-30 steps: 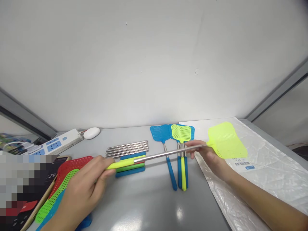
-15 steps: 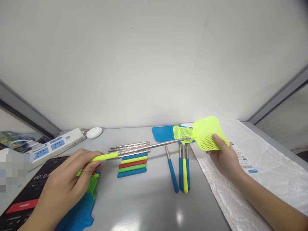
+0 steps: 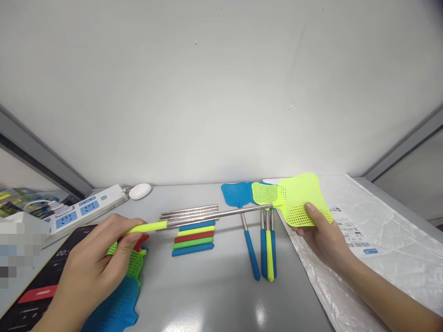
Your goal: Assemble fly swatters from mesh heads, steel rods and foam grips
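A yellow fly swatter with a telescopic metal rod is stretched between my hands, above the table. My left hand is closed on its yellow grip. My right hand pinches the perforated head, thumb on top. Below the rod lie several loose coloured grips in a row and metal rods. Blue and yellow swatters lie side by side behind, with a blue head and blue and yellow handles. Loose blue and green heads sit partly hidden under my left hand.
At the left are a white power strip with a plug in it and a phone showing a timer. A white oval object stands by the wall. A white plastic mailing bag covers the table's right side.
The swatter's rod looks slightly shorter and its head sits more flush against the rod's end. The head and my right hand are a little lower. The whole view has shifted slightly.
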Demonstrator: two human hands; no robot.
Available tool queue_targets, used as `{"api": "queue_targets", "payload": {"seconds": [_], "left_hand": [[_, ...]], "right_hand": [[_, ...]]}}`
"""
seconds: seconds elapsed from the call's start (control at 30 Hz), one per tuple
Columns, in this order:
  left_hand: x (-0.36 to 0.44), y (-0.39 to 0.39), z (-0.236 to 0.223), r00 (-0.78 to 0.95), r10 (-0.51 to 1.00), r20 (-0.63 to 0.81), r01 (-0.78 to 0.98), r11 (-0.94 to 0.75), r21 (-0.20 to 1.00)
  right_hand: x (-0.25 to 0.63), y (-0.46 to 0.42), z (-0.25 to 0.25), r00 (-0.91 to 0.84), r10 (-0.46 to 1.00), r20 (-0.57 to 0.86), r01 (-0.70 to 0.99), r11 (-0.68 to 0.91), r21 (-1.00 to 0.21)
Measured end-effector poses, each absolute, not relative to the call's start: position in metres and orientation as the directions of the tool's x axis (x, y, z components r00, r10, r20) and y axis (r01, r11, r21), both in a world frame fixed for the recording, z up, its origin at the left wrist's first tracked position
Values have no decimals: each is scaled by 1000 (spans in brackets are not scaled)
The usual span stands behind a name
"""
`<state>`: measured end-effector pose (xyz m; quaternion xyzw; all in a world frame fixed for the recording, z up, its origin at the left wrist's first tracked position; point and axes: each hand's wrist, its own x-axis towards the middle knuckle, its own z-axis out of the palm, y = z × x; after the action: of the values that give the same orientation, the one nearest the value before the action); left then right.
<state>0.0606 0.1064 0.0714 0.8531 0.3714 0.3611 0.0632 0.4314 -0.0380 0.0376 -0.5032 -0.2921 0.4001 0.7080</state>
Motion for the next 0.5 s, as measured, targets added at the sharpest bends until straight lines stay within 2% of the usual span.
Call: {"api": "queue_targets", "payload": {"seconds": [0.3,0.5], "left_hand": [[60,106,60,542,652,531,548,-753,365],[71,100,55,564,605,561,494,-792,358]], "right_hand": [[428,-39,33,418,908,-35,-283,94,-955],[427,-40,28,366,930,-17,-248,80,-966]]}}
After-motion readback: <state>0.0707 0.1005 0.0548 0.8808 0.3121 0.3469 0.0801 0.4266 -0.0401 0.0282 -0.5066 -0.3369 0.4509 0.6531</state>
